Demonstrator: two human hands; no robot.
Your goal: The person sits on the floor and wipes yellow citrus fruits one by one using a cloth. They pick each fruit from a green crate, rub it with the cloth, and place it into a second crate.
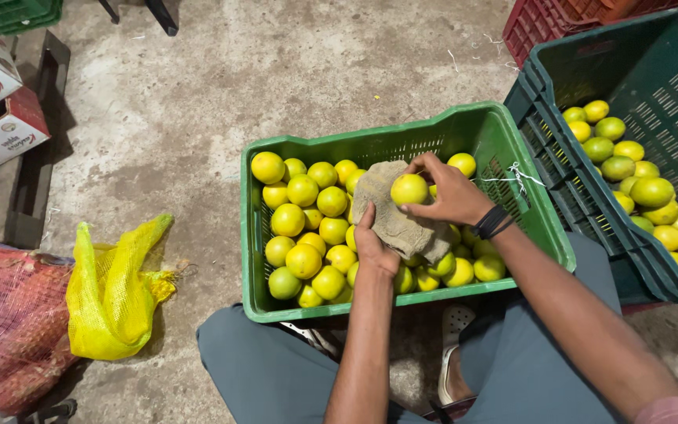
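Head view: right hand (pixel 450 192) grips round fruit (pixel 410 189), no long axis; left hand (pixel 374 250) seemingly clutches cloth (pixel 396 220).

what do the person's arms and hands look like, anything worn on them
Both forearms are bare, and so are the left hand and right hand: no gloves or rings visible. A black band of several strands circles the right wrist. A pink sleeve edge shows high on the right arm.

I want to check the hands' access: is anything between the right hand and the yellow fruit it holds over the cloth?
Nothing visible. The right hand grips the yellow fruit directly, and the left hand holds the cloth under it.
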